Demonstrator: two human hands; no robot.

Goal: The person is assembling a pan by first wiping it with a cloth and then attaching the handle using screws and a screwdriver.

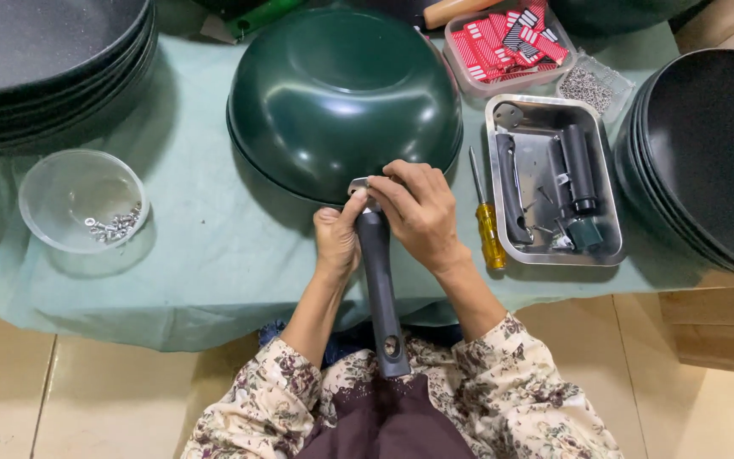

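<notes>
Low table (172, 280) covered with a pale green cloth (197, 170), creased, hanging over the near edge. Floor (70, 391) of large cream tiles with thin dark grout lines, slightly scuffed. At right, a light wooden surface (715, 331) abuts the table, with more pale wood at the upper right corner. Lighting even and soft, from above; shadows short and diffuse. No walls or windows in view.

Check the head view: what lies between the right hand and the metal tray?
A yellow-handled screwdriver lies on the green cloth between the right hand and the metal tray, blade pointing away from the person. Seen in the head view.
</notes>
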